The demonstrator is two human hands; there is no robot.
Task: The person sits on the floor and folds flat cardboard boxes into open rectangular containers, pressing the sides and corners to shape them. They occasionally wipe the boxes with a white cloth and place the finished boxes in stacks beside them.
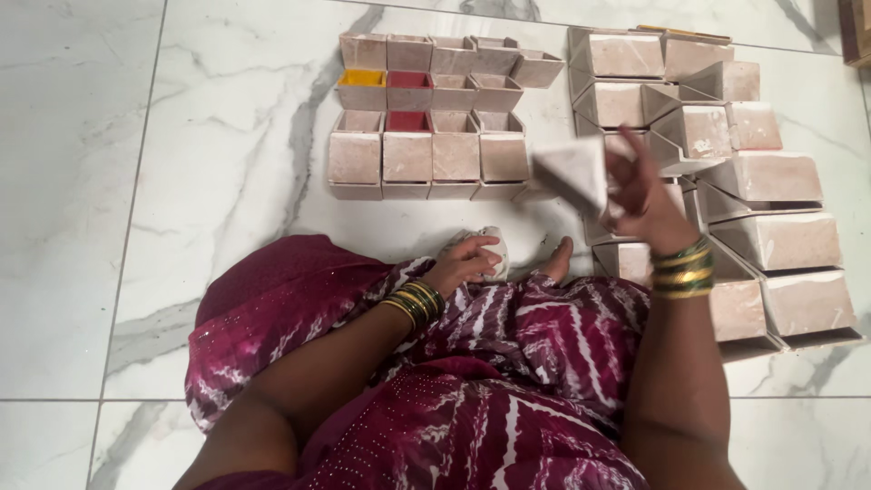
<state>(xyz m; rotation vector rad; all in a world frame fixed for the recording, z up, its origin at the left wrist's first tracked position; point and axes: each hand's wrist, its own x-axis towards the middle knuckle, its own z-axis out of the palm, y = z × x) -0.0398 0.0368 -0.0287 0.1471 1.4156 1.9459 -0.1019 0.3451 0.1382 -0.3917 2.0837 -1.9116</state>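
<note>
I sit on a white marbled floor in a maroon patterned garment. My right hand (640, 195) is raised over the floor and grips a folded pale-pink cardboard box (572, 172), blurred by motion, beside a pile of similar boxes (771, 213) on the right. My left hand (464, 261) rests low near my knee, fingers curled on a small whitish crumpled object (496, 247); what it is I cannot tell. Both wrists carry green and gold bangles.
Ahead, several small open boxes (431, 113) stand in neat rows; one holds yellow powder (362, 79), two hold red (408, 80). A bare toe (558, 259) pokes out from the cloth. A wooden edge (856, 32) shows at the top right.
</note>
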